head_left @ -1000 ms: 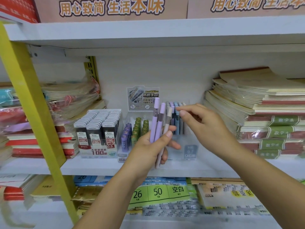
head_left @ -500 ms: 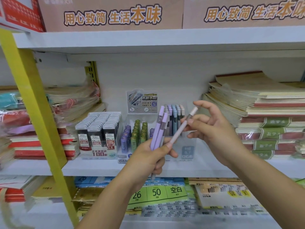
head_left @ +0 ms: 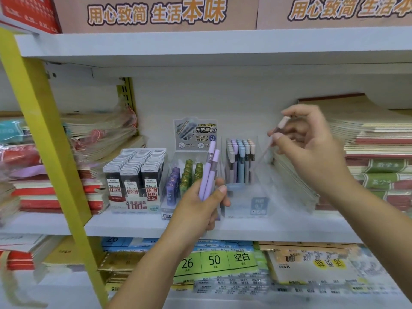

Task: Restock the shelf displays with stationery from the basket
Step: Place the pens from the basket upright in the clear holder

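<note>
My left hand (head_left: 201, 204) grips two lilac pens (head_left: 208, 172) upright in front of the middle shelf. My right hand (head_left: 310, 148) pinches a pale pink pen (head_left: 281, 124), blurred, up and to the right of a clear display box (head_left: 245, 201). That box holds several pastel pens (head_left: 239, 161) standing upright in its left part; its right part looks bare. The pink pen hangs tilted above the box's right side, apart from the standing pens.
Left of the pen box stand a clear rack of small lead tubes (head_left: 185, 177) and a box of black lead cases (head_left: 133, 175). Notebook stacks (head_left: 374, 152) fill the right, wrapped books (head_left: 95, 134) the left. A yellow post (head_left: 49, 152) slants at left. Paper packs (head_left: 214, 262) lie on the shelf below.
My right hand drew the pink pen out of the bundle in my left hand and carried it up and to the right. My left hand now holds two lilac pens.
</note>
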